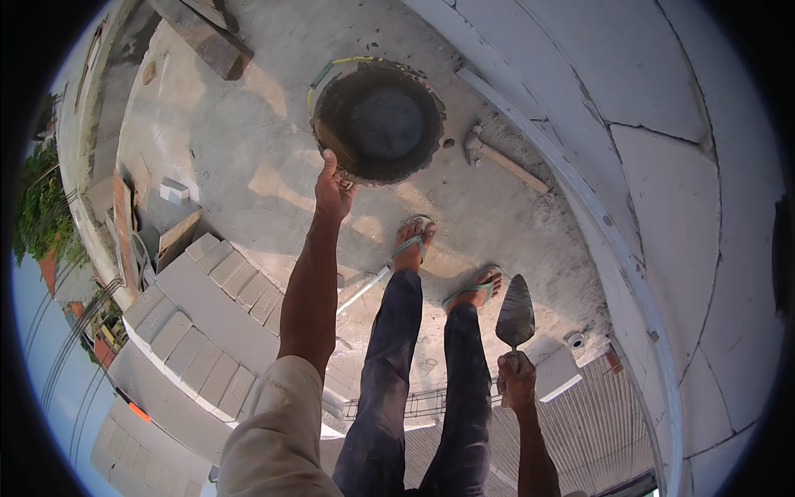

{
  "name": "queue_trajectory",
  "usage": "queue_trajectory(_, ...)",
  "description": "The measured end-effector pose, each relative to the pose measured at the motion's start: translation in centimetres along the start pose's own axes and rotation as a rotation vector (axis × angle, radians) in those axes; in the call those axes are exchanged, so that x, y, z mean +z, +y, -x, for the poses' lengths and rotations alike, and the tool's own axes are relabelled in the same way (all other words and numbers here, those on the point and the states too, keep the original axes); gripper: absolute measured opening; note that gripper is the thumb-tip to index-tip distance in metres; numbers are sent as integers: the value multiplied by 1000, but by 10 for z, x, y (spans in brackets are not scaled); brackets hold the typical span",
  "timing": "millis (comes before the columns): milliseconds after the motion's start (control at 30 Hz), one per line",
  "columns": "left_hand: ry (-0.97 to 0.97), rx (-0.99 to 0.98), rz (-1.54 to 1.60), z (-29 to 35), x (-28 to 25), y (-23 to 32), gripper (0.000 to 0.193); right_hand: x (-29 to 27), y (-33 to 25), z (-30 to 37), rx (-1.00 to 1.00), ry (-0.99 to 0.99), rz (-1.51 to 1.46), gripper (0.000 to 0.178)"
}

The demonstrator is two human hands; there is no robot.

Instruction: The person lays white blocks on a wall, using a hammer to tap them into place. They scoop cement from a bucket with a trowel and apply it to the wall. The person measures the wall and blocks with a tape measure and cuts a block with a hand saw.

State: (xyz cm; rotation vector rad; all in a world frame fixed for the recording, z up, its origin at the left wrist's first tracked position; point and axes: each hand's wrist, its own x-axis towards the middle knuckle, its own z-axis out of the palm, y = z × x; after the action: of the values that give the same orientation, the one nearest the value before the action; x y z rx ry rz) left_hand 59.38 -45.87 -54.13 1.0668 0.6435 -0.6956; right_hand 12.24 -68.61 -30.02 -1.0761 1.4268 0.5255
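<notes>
My left hand [334, 192] is closed on the near rim of a round black bucket [381, 120]. Grey mortar crusts the bucket's edge, and a yellow-green handle lies along its far left side. Its inside looks dark and smooth; how much it contains I cannot tell. In my right hand [517, 381] is a pointed trowel [515, 313], gripped by its handle, with the grey-smeared blade pointing away from me. A hammer [505, 159] with a wooden handle lies on the floor to the right of the bucket.
A pale block wall [662, 182] with a metal straightedge [613, 219] along it curves up the right side. Stacked light blocks [195, 352] stand at the left. Timber [203, 37] lies at the far left. My sandalled feet are on the concrete floor [248, 157].
</notes>
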Motion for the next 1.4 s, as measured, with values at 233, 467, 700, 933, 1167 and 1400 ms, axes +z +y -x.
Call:
queue_trajectory(233,66,85,18,21,28,-6,28,-15,-33,20,-193,-41,180,26)
queue_trajectory(467,222,97,-391,187,70,43,26,-7,-134,62,-699,79,705,27)
queue_trajectory(700,171,100,-875,409,165,122,21,13,-187,150,-818,177,1236,28)
queue_trajectory(933,-103,316,-1039,566,267,139,30,-36,-175,246,-707,32,1302,34)
queue_trajectory(1167,-313,314,-946,644,329,132,27,-181,-121,349,-685,81,713,54)
queue_trajectory(1400,-328,111,-722,680,384,110,24,-184,-80,408,-670,90,91,46)
